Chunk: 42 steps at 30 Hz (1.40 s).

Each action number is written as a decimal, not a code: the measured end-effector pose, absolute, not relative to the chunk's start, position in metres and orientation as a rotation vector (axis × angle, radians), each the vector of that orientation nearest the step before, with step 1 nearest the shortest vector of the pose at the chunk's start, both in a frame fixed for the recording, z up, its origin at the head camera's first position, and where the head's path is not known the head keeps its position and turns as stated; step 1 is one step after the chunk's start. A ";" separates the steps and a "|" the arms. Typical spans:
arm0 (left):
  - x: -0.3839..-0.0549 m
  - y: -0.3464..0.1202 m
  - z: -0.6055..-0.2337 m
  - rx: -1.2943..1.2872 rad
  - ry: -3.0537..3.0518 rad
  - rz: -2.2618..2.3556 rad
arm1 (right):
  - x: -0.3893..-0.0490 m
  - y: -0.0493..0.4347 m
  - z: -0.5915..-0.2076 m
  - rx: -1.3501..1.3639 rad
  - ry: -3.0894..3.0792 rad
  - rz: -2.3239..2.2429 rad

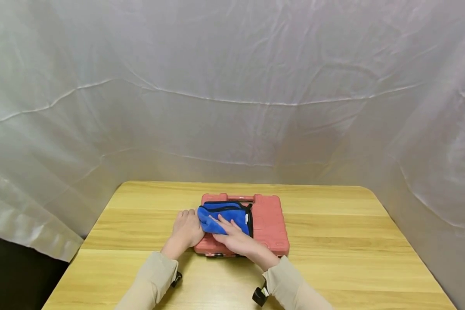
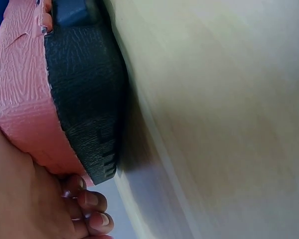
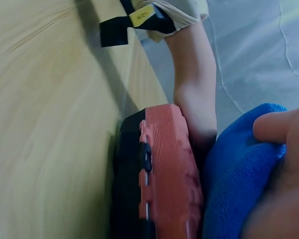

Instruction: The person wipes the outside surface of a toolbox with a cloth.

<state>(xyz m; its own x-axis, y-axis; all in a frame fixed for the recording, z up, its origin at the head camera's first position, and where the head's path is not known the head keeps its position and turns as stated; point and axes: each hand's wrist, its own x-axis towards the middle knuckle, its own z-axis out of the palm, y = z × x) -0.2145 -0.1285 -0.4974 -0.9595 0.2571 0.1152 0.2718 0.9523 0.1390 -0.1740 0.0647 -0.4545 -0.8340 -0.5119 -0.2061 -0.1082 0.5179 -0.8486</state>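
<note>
A red plastic case (image 1: pixel 269 219) with a black lower half (image 2: pixel 84 84) lies flat on the table, its handle on the far side. My left hand (image 1: pixel 187 228) holds the case at its left side, fingers curled along the side wall (image 2: pixel 92 199). Over the left part of the lid is a folded blue cloth (image 1: pixel 232 215) with black edging and a small white tag. My right hand (image 1: pixel 234 237) rests on this cloth with its fingers stretched out, and the thumb (image 3: pixel 276 127) lies against the fabric. The left thumb is hidden.
The case stands on a light wooden table (image 1: pixel 333 258). Grey-white sheeting (image 1: pixel 255 129) hangs behind the table and along both sides. Black latches (image 3: pixel 147 157) line the case's near side. A dark gap (image 1: pixel 15 271) shows beyond the table's left edge.
</note>
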 end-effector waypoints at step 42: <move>-0.218 -0.133 -0.500 -0.448 -2.993 -0.371 | -0.209 0.125 -0.450 -1.526 2.051 -0.788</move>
